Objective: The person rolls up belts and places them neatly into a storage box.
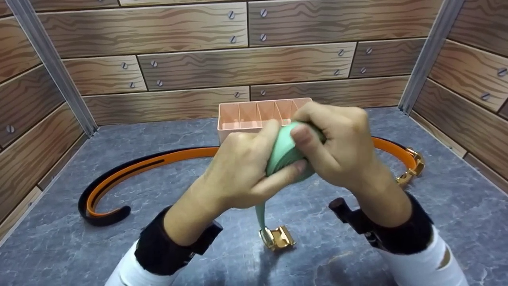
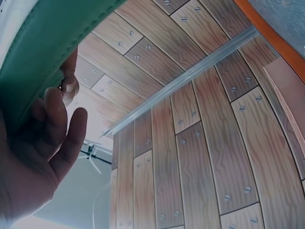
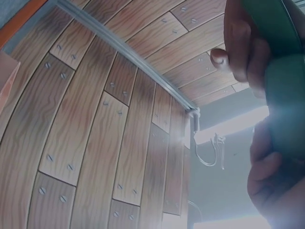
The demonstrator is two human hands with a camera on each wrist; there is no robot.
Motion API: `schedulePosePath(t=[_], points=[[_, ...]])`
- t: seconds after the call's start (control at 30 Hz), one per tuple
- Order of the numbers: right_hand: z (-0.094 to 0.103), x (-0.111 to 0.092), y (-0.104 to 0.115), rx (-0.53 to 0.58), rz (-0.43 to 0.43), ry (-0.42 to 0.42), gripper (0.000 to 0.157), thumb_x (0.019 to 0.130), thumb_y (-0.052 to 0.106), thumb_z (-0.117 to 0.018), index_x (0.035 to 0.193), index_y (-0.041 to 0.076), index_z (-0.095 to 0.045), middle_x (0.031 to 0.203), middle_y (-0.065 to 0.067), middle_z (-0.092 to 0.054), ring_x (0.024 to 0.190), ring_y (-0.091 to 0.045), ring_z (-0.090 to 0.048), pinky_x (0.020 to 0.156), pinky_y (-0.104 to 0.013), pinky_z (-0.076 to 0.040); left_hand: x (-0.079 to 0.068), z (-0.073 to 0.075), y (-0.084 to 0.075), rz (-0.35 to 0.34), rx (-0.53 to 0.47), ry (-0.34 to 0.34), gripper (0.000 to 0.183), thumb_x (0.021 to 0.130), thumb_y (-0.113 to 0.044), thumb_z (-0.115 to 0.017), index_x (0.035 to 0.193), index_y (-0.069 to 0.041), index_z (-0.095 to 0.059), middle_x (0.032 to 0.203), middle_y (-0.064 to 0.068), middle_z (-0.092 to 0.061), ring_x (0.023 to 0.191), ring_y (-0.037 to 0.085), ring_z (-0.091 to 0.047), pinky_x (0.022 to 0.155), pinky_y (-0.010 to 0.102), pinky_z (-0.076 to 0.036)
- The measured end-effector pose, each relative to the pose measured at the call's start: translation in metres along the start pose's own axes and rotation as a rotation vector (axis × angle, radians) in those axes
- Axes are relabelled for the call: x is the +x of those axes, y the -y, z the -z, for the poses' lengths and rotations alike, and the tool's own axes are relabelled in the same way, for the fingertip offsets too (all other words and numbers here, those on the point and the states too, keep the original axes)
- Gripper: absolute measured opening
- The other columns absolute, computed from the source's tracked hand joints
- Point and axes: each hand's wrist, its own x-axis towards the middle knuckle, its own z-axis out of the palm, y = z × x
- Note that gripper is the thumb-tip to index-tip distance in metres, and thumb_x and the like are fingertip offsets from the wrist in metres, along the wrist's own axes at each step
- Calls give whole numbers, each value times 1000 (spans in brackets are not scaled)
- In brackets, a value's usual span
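A mint-green belt (image 1: 286,145), wound into a roll, is held between both hands above the middle of the table. My left hand (image 1: 240,171) grips the roll from the left, its thumb along the near side. From the right, my right hand (image 1: 343,147) grips it, thumb pressed across the front. One end of the belt hangs below the hands, carrying a gold buckle (image 1: 278,238); whether the buckle touches the table I cannot tell. Stitched edging shows on the green strap (image 2: 52,43) in the left wrist view. Fingers hide part of the roll.
Behind the hands stands a pink divided box (image 1: 230,129), its compartments side by side. A black and orange belt (image 1: 143,163) curves across the grey table (image 1: 166,250), passing behind the hands; its gold buckle (image 1: 414,165) lies at the right. Wood-patterned walls (image 1: 190,28) enclose the back and sides.
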Motion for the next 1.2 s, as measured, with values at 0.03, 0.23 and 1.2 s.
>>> schedulePosePath(t=[0.03, 0.23, 1.2], points=[[1, -1, 1, -17, 23, 11, 61, 102, 56, -41, 72, 9, -64, 57, 5, -55, 47, -4, -43, 41, -22, -33, 0, 0, 0, -12, 0, 14, 36, 94, -43, -59, 98, -9, -52, 66, -8, -47, 49, 4, -45, 44, 18, -36], [0, -2, 3, -87, 76, -22, 63, 100, 60, -42, 70, 9, -63, 59, 3, -56, 47, -7, -44, 41, -26, -34, -1, -2, -2, -30, -24, -4, 38, 92, -44, -65, 101, -8, -56, 64, -7, -49, 50, 3, -46, 45, 17, -37], [-1, 0, 2, 59, 50, -182, 65, 98, 59, -47, 66, 6, -67, 57, 0, -61, 44, -9, -47, 40, -23, -35, 0, -7, -7, -49, 19, -124, 46, 85, -45, -69, 106, -5, -57, 72, -5, -57, 55, 3, -51, 47, 16, -41]])
